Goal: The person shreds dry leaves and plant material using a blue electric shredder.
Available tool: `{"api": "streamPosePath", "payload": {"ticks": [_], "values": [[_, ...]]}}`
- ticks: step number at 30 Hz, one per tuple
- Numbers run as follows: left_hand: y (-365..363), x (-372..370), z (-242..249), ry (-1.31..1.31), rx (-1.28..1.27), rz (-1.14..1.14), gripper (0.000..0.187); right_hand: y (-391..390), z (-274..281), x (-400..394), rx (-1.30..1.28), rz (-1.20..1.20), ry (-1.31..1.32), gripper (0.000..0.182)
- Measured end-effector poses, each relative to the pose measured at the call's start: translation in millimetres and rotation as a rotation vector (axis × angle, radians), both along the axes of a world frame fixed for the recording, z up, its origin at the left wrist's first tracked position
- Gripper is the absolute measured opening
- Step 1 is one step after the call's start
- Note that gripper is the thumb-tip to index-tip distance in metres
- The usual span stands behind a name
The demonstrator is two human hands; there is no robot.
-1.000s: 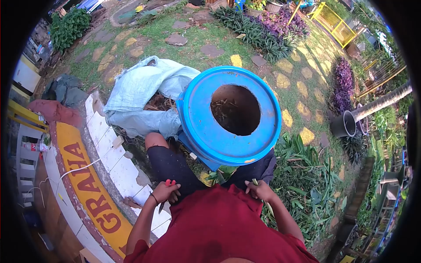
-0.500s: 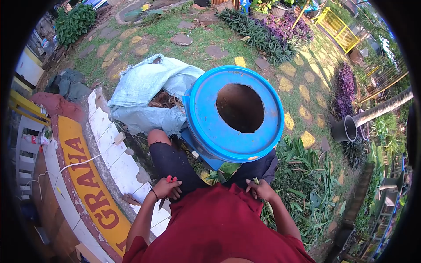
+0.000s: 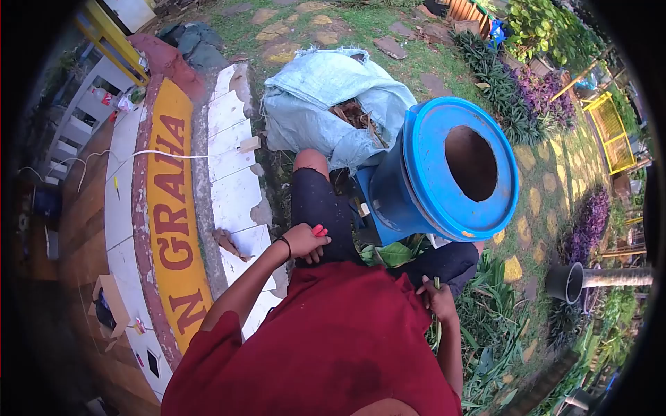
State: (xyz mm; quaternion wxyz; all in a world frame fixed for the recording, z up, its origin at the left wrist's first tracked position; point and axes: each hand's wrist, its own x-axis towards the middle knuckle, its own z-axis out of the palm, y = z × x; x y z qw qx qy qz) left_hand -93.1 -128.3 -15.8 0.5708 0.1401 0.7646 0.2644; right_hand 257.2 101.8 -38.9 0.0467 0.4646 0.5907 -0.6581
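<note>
My left hand [image 3: 303, 243], with a dark band at its wrist, rests near my left knee. Its fingers are closed around red-handled shears [image 3: 319, 230]; only the red handle ends show and the blades are hidden. By my right thigh, my right hand [image 3: 441, 305] grips a thin green stem [image 3: 437, 283] that runs down along the forearm. A blue plastic drum [image 3: 392, 187] stands in front of my legs, its lid [image 3: 424, 149] cut with a large round hole. Left of it sits a pale woven sack [image 3: 298, 93] holding dry brown leaves [image 3: 354, 114].
Cut green leaves [image 3: 485, 333] lie heaped on the ground at my right. A white-tiled ledge [image 3: 229, 187] and a yellow lettered wall [image 3: 170, 229] run along my left, crossed by a white cable [image 3: 173, 155]. A grey pot [image 3: 565, 283] stands at far right.
My view has turned left, so the drum and sack appear farther right and more of the tiled ledge shows. Both hands keep their hold; the shears' blade is now out of sight.
</note>
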Motion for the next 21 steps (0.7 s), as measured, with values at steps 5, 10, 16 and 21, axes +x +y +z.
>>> {"api": "streamPosePath", "payload": {"ticks": [5,10,16,21], "values": [[-4.9,20.8,15.7,0.284,-0.047,-0.121,0.050,-18.4,8.3,2.9,0.188,0.040,-0.055,0.046],[3.7,16.5,12.4,0.366,-0.140,-0.383,0.056,-32.9,34.7,1.2,0.280,0.053,-0.076,0.045],[-5.0,27.9,-7.7,0.733,-0.025,-0.319,0.050,-14.5,102.6,-21.1,0.477,0.232,-0.152,0.044],[-3.1,20.7,-12.1,0.699,0.060,-0.268,0.047,-0.4,181.3,-48.7,0.364,0.150,0.033,0.044]]}}
